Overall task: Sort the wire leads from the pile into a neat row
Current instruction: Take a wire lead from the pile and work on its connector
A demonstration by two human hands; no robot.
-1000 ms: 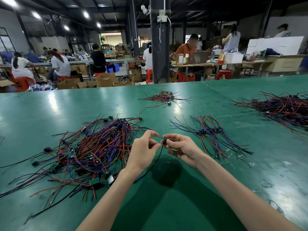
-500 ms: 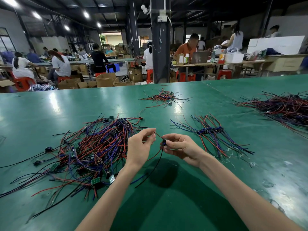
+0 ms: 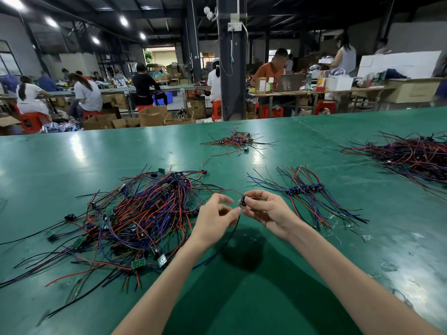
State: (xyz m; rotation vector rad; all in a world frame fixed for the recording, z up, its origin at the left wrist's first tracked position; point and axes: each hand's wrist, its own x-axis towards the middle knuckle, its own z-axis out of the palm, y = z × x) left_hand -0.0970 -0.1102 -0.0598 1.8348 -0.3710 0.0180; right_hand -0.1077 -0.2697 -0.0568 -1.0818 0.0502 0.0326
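I see right hand [image 3: 268, 211] pinching lead [image 3: 242, 202], left hand [image 3: 215, 217] curled beside it, grip unclear. Pile [image 3: 145, 213] left, row [image 3: 304, 189] right, table [image 3: 254, 298] open toward near edge.

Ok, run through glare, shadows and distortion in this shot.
Head view: ceiling lamps throw white glare patches on the green table, brightest at far left, centre and near right; the left hand and right hand cast one soft shadow beneath them; wide-angle stretch fans the forearms toward the lower corners; the wire pile is sharp, background workers softer.
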